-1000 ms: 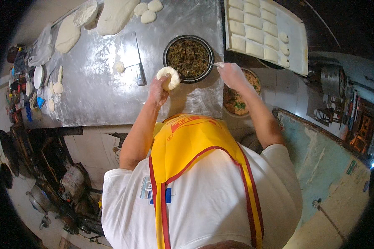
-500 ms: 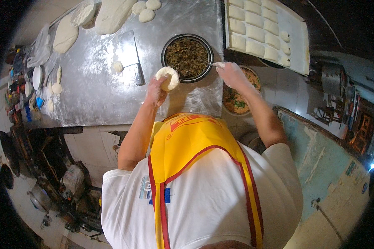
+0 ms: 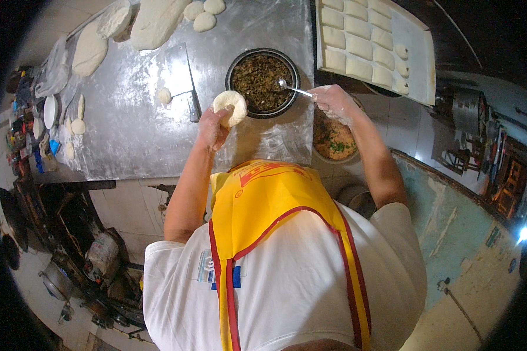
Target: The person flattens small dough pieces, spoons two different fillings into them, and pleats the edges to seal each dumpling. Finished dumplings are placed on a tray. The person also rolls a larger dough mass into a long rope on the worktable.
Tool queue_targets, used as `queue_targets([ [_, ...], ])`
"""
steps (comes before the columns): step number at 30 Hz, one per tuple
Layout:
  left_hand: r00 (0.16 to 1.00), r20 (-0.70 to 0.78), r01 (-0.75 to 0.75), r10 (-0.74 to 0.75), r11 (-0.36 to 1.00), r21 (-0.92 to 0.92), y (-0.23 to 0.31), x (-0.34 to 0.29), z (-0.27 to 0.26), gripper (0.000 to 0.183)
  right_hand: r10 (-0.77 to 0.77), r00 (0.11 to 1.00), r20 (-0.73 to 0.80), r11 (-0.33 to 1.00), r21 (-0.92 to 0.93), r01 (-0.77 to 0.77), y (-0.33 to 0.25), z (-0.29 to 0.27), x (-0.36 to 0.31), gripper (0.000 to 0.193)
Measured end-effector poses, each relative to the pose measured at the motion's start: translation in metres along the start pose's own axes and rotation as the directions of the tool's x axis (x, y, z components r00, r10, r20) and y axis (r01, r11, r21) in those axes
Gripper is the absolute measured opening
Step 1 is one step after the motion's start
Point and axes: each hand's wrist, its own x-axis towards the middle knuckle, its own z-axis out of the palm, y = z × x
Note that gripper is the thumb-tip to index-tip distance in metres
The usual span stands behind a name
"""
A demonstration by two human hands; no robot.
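Cupping dough round [image 3: 230,107] in left hand [image 3: 212,127], right hand [image 3: 332,99] clenched on spoon [image 3: 291,89] over filling bowl [image 3: 262,82]

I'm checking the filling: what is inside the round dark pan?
The pan holds dark chopped filling, with the bowl of a spoon from the right hand dipped in. The pan's bottom is covered.

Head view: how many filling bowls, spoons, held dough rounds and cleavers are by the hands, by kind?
filling bowls: 2
spoon: 1
dough round, held: 1
cleaver: 1
Total: 5
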Motion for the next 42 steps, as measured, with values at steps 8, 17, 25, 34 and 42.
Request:
queue_targets([
  [8,1.0,0.01,0.025,-0.024,1.0,-0.016,-0.01,0.014,-0.007,0.033,-0.568,0.822,0.035,0.26,-0.94,0.22,0.012,0.026,0.009,0.025],
  [17,1.0,-0.005,0.03,-0.03,0.999,-0.037,-0.015,0.017,-0.009,0.033,-0.171,0.985,0.018,0.942,-0.289,0.169,-0.002,0.022,0.012,0.029],
  [25,1.0,-0.01,0.015,-0.015,1.0,-0.002,0.006,0.008,0.004,0.035,-0.063,0.998,0.019,0.997,-0.045,0.064,-0.016,0.003,-0.019,0.03],
  [34,0.988,0.129,-0.093,0.08,0.991,0.092,0.0,0.038,0.073,0.042,-0.22,0.975,0.038,0.889,-0.403,0.216,-0.049,0.021,-0.054,0.03],
  [42,0.971,0.077,-0.239,0.226,0.927,0.288,-0.005,0.053,0.093,0.033,-0.559,0.823,0.102,0.286,-0.908,0.307,-0.058,0.053,-0.07,0.02],
])
